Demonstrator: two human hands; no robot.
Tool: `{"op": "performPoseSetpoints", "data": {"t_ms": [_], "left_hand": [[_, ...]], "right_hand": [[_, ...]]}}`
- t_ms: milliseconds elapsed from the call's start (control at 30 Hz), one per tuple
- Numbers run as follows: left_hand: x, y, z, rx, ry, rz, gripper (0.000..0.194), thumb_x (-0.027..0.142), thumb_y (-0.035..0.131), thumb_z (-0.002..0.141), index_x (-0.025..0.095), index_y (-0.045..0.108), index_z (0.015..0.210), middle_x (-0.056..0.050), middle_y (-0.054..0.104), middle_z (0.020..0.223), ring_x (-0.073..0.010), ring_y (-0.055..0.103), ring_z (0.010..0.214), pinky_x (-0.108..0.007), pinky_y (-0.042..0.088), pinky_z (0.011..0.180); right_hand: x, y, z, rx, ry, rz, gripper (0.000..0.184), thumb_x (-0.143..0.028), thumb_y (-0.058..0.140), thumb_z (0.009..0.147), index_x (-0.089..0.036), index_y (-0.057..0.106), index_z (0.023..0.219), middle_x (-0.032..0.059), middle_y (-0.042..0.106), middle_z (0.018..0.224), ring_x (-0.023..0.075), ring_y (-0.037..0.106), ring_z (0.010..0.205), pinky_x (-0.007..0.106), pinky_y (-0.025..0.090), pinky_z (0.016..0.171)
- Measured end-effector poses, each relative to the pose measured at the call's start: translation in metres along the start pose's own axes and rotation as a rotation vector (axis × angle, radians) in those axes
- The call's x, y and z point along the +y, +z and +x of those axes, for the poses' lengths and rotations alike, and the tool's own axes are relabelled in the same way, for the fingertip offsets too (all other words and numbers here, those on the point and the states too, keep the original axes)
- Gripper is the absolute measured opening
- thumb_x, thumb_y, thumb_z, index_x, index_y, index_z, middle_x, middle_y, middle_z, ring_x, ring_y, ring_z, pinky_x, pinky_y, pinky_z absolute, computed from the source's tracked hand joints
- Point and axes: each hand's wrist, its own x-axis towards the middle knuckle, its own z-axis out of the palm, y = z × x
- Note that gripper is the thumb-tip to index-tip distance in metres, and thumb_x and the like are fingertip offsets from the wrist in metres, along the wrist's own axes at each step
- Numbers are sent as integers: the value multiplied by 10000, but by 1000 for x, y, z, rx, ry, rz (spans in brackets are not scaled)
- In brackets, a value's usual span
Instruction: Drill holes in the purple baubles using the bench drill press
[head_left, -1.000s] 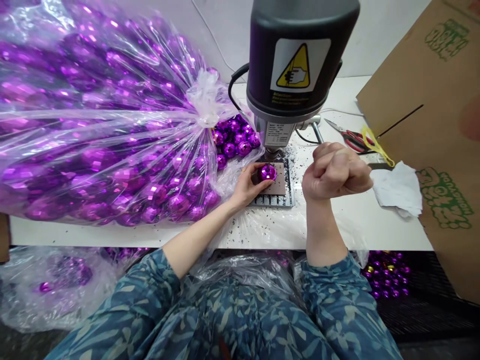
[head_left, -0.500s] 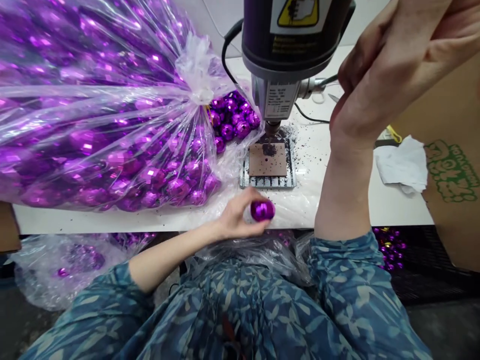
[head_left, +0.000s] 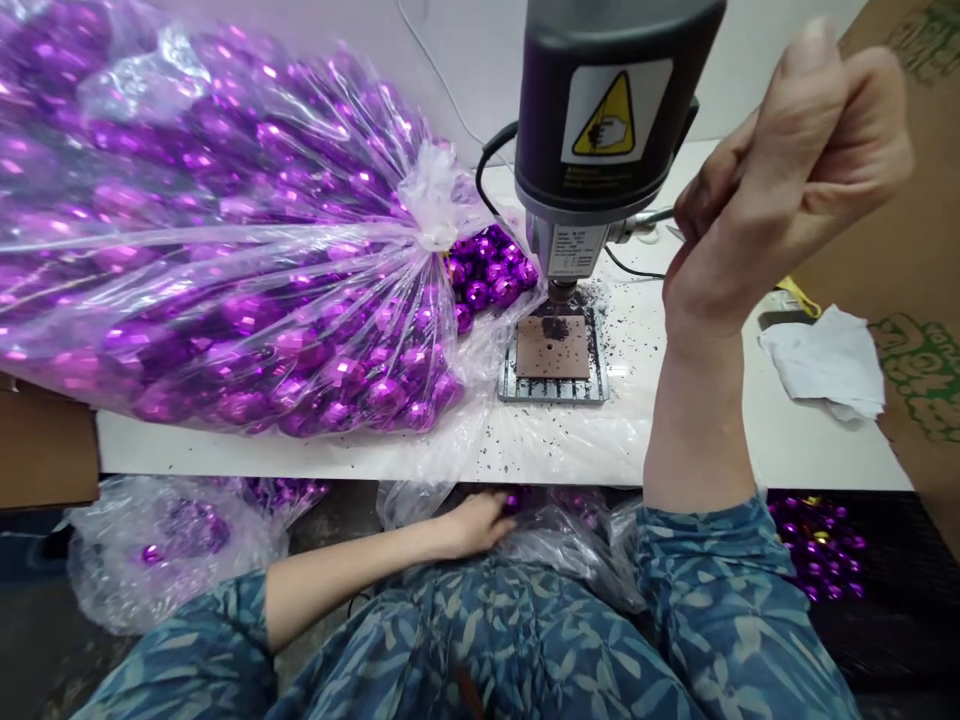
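My right hand (head_left: 780, 180) is closed round the feed lever (head_left: 656, 217) of a black and silver drill press (head_left: 611, 110). My left hand (head_left: 476, 525) is just below the table's front edge, at the mouth of an open clear plastic bag (head_left: 570, 555). Purple shiny balls (head_left: 517, 500) show by its fingertips, which are partly hidden, so I cannot tell whether it grips one. Under the drill chuck (head_left: 562, 292) a brown square board (head_left: 553, 362) with a small hole lies on the slotted metal base (head_left: 551, 394), strewn with dark shavings.
A large tied clear bag (head_left: 285, 320) of purple faceted balls fills the table's left side. More balls (head_left: 491, 275) lie beside its knot. White tissue (head_left: 825, 362) and a cardboard box (head_left: 919, 330) are at the right. Below the table, a black crate (head_left: 900, 560) holds small purple balls.
My left hand has moved down from in front of the drill base, where it held a purple ball, to the bag under the table edge. My right hand stays on the lever. The view has shifted.
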Motion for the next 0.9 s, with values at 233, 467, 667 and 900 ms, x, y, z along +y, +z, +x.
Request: {"op": "performPoseSetpoints", "data": {"t_ms": [233, 467, 667, 900], "left_hand": [[78, -106, 129, 75, 77, 189, 294, 207, 522, 955, 253, 748, 1139, -84, 775, 1009, -230, 715, 827, -424, 608, 812], [25, -134, 275, 292, -39, 560, 356, 84, 792, 700, 168, 722, 1039, -170, 641, 1059, -448, 563, 1181, -614, 428, 1094], [32, -137, 269, 340, -24, 505, 483, 127, 807, 727, 183, 687, 1191, -131, 604, 1193, -353, 646, 1118, -505, 492, 1069], [91, -129, 179, 344, -181, -118, 386, 305, 767, 846, 173, 611, 1174, -88, 716, 1007, -229, 716, 896, -445, 591, 892]], "right_hand": [[0, -1, -1, 16, 25, -2, 508, -584, 659, 770, -259, 303, 612, -112, 280, 428, 40, 248, 349, 290, 186, 430], [2, -1, -3, 18, 14, -40, 555, -634, 633, 790, -244, 286, 603, -114, 271, 427, 19, 246, 353, 272, 199, 419], [1, -6, -4, -21, 12, -36, 522, -550, 625, 850, -216, 301, 614, -125, 272, 442, -9, 288, 367, 218, 247, 436], [3, -10, -8, -38, 13, -26, 509, -502, 602, 895, -209, 277, 633, -121, 268, 470, -26, 287, 390, 193, 251, 456]]}}
